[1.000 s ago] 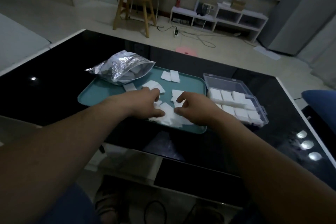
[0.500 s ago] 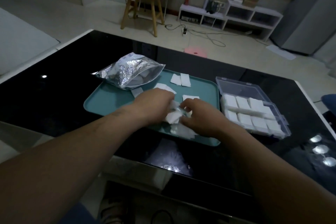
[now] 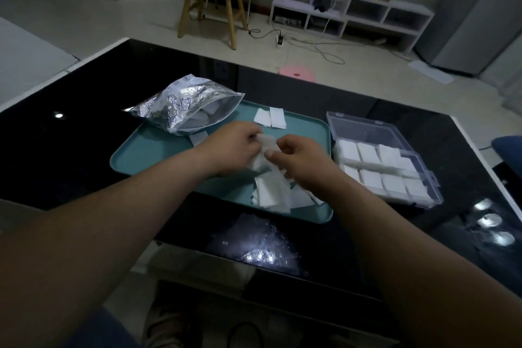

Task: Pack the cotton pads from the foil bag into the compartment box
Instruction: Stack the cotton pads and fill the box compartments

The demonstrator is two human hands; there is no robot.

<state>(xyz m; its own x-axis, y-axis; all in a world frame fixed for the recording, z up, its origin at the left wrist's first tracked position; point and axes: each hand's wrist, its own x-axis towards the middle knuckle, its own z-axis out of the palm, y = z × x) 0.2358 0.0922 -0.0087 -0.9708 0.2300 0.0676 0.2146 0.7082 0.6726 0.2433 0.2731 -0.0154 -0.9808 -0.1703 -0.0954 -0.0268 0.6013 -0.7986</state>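
J: Table (image 3: 70, 150) layout?

M: Black glass top, with glare spots near its front edge. Teal tray (image 3: 158, 155) sits mid-table. Both forearms cover part of its near half.

J: Box?

M: Clear compartment box (image 3: 364, 128) just right of the tray, lid folded back. Cells are packed with white pads. Exact cell count is hard to read through the walls.

J: Bag?

M: Foil bag (image 3: 180, 104) lies over the tray's far-left corner, mouth open toward the right. Pale pads show dimly inside.

J: Hands?

M: Left hand (image 3: 234, 147) and right hand (image 3: 302, 155) are above tray centre. Fingers of both are curled, pinching one blurred bunch of cotton pads (image 3: 267, 144) between them. One pad or several, can't tell. Loose pile (image 3: 272, 195) on the tray beneath, partly hidden by the right wrist. Two flat pads (image 3: 269, 117) lie side by side at the tray's far edge.
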